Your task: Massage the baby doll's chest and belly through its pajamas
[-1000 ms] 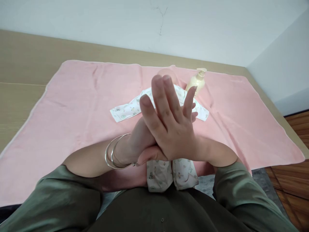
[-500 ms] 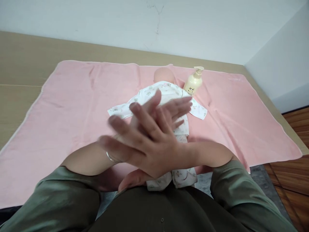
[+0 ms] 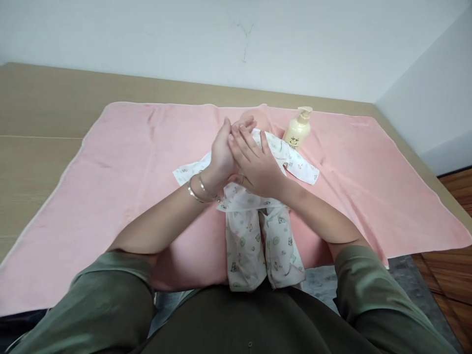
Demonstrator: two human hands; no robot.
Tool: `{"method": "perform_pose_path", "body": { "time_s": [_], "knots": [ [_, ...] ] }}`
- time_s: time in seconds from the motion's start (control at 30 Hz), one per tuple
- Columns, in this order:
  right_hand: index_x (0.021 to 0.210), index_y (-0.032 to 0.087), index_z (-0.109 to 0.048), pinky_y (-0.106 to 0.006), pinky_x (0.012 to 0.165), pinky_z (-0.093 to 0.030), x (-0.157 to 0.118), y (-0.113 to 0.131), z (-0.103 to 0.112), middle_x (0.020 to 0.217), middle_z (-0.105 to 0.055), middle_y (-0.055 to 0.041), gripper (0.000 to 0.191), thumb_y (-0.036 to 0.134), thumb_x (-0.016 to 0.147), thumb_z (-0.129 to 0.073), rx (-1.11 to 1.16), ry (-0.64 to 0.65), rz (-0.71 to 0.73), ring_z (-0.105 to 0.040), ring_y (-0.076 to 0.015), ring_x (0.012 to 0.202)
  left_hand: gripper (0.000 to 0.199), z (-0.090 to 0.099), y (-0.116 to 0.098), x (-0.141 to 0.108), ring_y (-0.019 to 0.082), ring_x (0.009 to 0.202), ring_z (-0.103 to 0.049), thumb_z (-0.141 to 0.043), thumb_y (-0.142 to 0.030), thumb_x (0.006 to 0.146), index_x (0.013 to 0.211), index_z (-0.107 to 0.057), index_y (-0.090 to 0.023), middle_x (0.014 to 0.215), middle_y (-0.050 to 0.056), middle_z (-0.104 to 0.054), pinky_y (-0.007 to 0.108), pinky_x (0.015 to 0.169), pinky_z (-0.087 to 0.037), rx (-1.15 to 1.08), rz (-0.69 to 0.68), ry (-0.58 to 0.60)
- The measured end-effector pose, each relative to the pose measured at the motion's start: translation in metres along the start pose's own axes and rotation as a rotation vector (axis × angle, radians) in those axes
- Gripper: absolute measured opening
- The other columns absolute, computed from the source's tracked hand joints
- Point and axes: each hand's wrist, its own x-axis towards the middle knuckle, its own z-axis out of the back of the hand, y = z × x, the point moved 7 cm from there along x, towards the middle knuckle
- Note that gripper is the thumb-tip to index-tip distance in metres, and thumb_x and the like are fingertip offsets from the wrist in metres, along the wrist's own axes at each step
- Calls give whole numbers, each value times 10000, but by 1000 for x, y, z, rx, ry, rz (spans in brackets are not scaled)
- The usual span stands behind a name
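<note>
My left hand [image 3: 222, 156], with bracelets on its wrist, is pressed palm to palm against my right hand [image 3: 262, 171]. Both have outstretched fingers and hold no object. They are above the upper body of a baby doll, whose bald head [image 3: 261, 119] shows just behind the fingertips. The doll lies on a pink blanket [image 3: 155, 162]. It wears a white printed top [image 3: 300, 164] with its sleeves spread, and matching trousers [image 3: 245, 250] point toward me. My hands hide the doll's chest and part of its head.
A cream pump bottle [image 3: 298, 130] stands on the blanket beside the doll's right-hand sleeve. The blanket covers much of a wooden table [image 3: 44, 103]. Behind it rises a white wall [image 3: 165, 44]. Brown wood panelling [image 3: 455, 275] is at the far right.
My hands, crossed and blurred low over the doll's body before, have moved away from me and turned, fingers now pointing forward. The doll's trousers have come into full view.
</note>
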Motion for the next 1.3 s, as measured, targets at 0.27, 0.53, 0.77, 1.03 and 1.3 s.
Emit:
{"method": "perform_pose_path", "body": {
  "time_s": [0.27,0.53,0.77,1.03,1.3],
  "knots": [
    [1509,180,-469,-513,1290,-245,1,-84,-42,1612,-432,-94,566,454,1020,-393,282,136,-142,-347,-241,1535,359,7,35,-12,231,1309,-602,-407,-358,983,1138,-675,-176,1282,110,-713,431,1195,-419,360,-145,-94],
    [1484,-42,-438,-502,1286,-236,-10,-49,-28,1595,-400,-254,563,259,1012,-378,-2,168,-422,-337,-333,1530,428,-2,34,-20,230,1324,-578,-401,-209,881,1229,-648,-196,1350,86,-681,463,1216,-392,626,-193,-51],
    [1526,140,-439,-511,1294,-210,-3,-73,-33,1643,-376,-104,568,290,978,-436,147,215,-397,-300,-255,1554,459,-5,35,-19,233,1365,-548,-374,-196,892,1270,-632,-165,1398,103,-653,465,1248,-336,734,-195,-36],
    [1492,15,-461,-544,1267,-252,-12,-48,-28,1600,-421,-202,551,232,995,-365,20,153,-464,-323,-351,1532,481,-9,32,-18,276,1431,-480,-384,-208,889,1304,-612,-129,1472,148,-586,514,1262,-284,807,-125,32],
    [1513,85,-452,-525,1269,-262,-9,-84,-29,1625,-398,-145,570,270,982,-358,172,153,-543,-322,-289,1541,513,-20,26,-31,330,1486,-397,-373,-282,958,1409,-522,-90,1535,195,-507,567,1261,-236,896,-159,94]
  ]
}}
